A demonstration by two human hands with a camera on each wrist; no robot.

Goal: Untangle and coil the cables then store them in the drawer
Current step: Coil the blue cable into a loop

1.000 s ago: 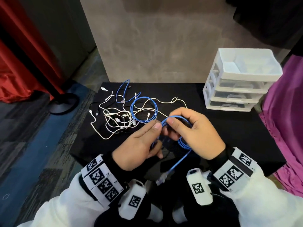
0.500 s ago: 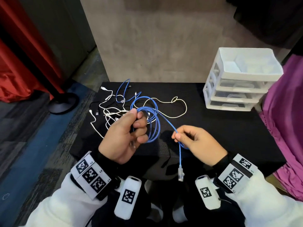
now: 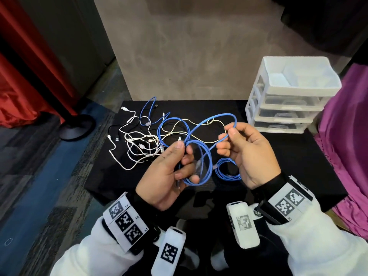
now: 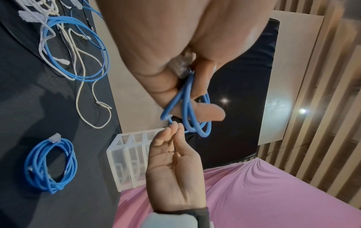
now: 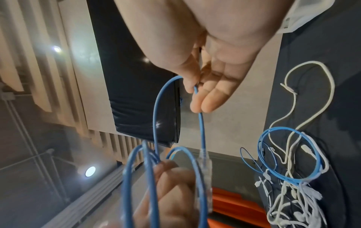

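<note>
My left hand (image 3: 184, 154) grips several loops of a blue network cable (image 3: 201, 168), seen from the left wrist as loops (image 4: 187, 100) hanging from curled fingers. One clear plug (image 5: 205, 160) dangles by the loops. My right hand (image 3: 227, 137) pinches the same cable between thumb and fingers (image 5: 193, 88), with a wide free arc (image 3: 217, 116) running between the hands. A finished blue coil (image 3: 227, 170) lies on the black table under my right hand. A tangle of white, black and blue cables (image 3: 143, 140) lies at the far left. The drawers of the white drawer unit (image 3: 288, 108) are pushed in.
The black table (image 3: 298, 156) is small, with floor beyond its left edge and a wall behind. A pink cloth (image 3: 346, 136) hangs at the right. A round black stand base (image 3: 77, 126) sits on the floor at the left.
My right hand has lifted and swung the cable up into a new arc toward the left hand. The left hand has drawn nearer to me with its loops. The finished coil has come into view.
</note>
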